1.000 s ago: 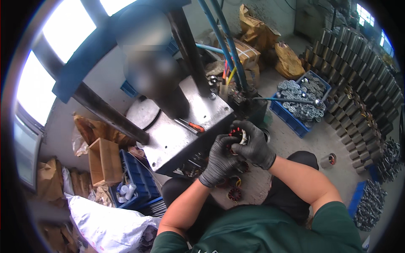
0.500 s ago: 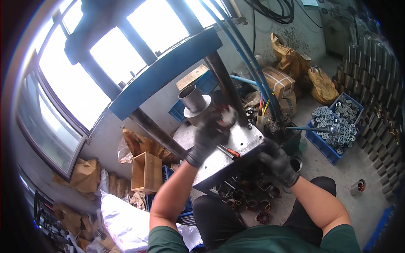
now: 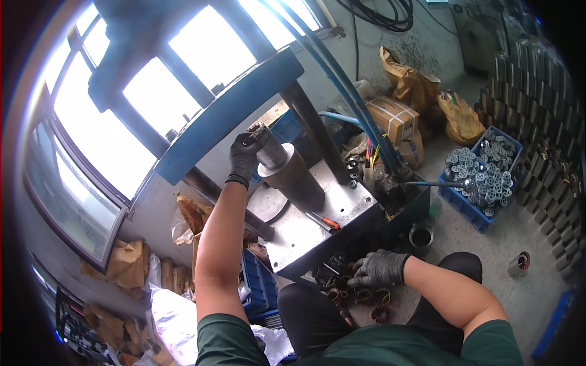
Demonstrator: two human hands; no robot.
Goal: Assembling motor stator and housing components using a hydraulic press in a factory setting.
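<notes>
Left hand grips the press cylinder — right hand touches stators.

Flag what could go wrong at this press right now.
1. The left hand grips a part on top of the dark cylinder, right under the blue crossbeam; fingers could get pinched if the press moves.
2. The right hand reaches low into the wound stators while the view is aimed upward, so it may fumble or snag on them.
3. A screwdriver lies loose on the steel plate and could roll off.
</notes>
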